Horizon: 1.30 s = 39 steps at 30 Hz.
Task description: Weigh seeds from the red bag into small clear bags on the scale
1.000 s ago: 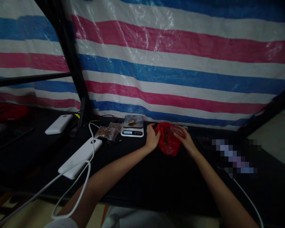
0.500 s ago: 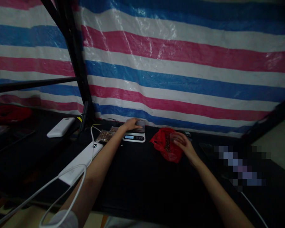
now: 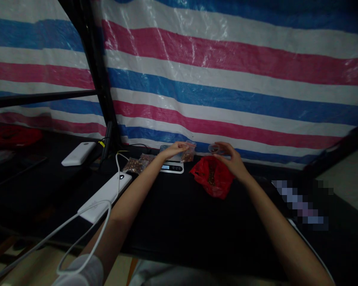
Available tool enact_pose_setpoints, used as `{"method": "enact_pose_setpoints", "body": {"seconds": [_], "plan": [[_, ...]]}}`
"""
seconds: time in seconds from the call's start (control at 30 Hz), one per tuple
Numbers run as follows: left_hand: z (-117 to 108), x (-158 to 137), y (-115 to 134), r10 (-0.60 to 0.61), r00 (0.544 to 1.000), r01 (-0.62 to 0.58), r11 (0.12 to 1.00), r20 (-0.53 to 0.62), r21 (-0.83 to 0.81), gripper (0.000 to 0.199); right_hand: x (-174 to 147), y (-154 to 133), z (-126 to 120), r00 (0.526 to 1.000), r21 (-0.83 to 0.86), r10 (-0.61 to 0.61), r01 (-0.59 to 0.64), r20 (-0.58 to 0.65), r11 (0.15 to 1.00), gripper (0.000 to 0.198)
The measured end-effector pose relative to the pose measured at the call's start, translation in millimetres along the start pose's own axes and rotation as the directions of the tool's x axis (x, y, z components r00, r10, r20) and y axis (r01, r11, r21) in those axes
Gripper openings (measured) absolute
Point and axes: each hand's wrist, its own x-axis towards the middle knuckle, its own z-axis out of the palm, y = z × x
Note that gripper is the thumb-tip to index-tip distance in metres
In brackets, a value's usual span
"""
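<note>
Head view, 1 entry.

Change from 0.5 s ago: I see the left hand [image 3: 174,149] has lifted off the scale [image 3: 172,167] and now pinches 1 small clear bag [image 3: 188,152] of brown pieces, held up just right of its fingertips and above the scale's right end. The right hand [image 3: 230,159] has risen from the red bag [image 3: 213,178] and now hangs above it, fingers closed round 1 small clear cup [image 3: 213,148] at its left; the cup is too blurred to read its contents. The 2 hands stand near each other, bag and cup apart.

Around the grip: the red bag lies open on the black table [image 3: 179,222] directly under the right hand, brown pieces showing inside. Left of the left hand lie 2 filled clear packets [image 3: 137,163], touching each other. Further left, 1 white power bank [image 3: 105,195] with a white cable [image 3: 86,234], and 1 more white power bank [image 3: 78,153] beyond a black post [image 3: 98,79]. The striped tarp [image 3: 226,79] hangs behind everything. Nothing lies between the hands.
</note>
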Motion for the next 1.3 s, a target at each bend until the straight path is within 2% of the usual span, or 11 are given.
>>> {"method": "enact_pose_setpoints", "body": {"seconds": [0.13,0.27,0.47,0.67,0.8,0.93,1.0,1.07,1.17,1.23,1.3], "plan": [[11.7,1.4,10.4,-0.021,0.998,0.021,1.000,0.062,0.005,0.038,28.5,-25.7,-3.8,0.978,-0.263,-0.181,0.203,0.106,0.943,0.040],[14.8,1.2,13.5,0.046,0.996,-0.046,0.999,0.072,-0.012,0.037,43.7,-33.1,-5.7,0.926,-0.441,-0.284,0.369,0.247,0.818,0.038],[12.6,2.2,4.2,0.058,0.992,-0.054,0.998,0.110,-0.043,0.042,48.8,-40.4,-0.1,0.851,-0.597,-0.310,0.519,0.423,0.611,0.032],[10.6,2.8,-6.3,-0.009,0.999,0.011,0.996,0.031,-0.087,0.039,52.1,-52.0,11.3,0.757,-0.665,-0.311,0.653,0.574,0.362,0.030],[10.2,3.0,-9.9,-0.035,0.999,0.037,0.997,0.032,-0.068,0.037,51.0,-63.1,15.2,0.712,-0.662,-0.323,0.701,0.623,0.266,0.031],[4.7,4.0,-2.6,-0.050,0.998,0.049,0.999,0.048,0.015,0.039,48.1,-67.7,13.7,0.717,-0.687,-0.330,0.691,0.613,0.224,0.034],[-5.1,4.2,6.1,-0.016,0.998,0.012,0.997,0.053,0.079,0.040,45.3,-65.0,10.0,0.750,-0.717,-0.334,0.654,0.571,0.243,0.037],[-19.6,3.2,14.4,0.016,1.000,-0.014,0.979,-0.009,0.205,0.041,40.7,-59.2,4.7,0.793,-0.744,-0.329,0.602,0.514,0.289,0.040],[-41.9,-1.5,16.6,0.042,0.983,0.062,0.846,-0.181,0.530,0.040,29.8,-46.5,-3.3,0.835,-0.766,-0.301,0.546,0.461,0.340,0.041],[-50.9,-6.6,8.7,0.046,0.966,0.163,0.656,-0.254,0.737,0.041,20.3,-36.8,-7.2,0.843,-0.769,-0.278,0.535,0.460,0.351,0.040],[-52.8,-11.7,-3.5,0.000,0.970,0.215,0.474,-0.245,0.854,0.041,10.7,-27.1,-10.1,0.847,-0.765,-0.260,0.531,0.464,0.364,0.039]]}}
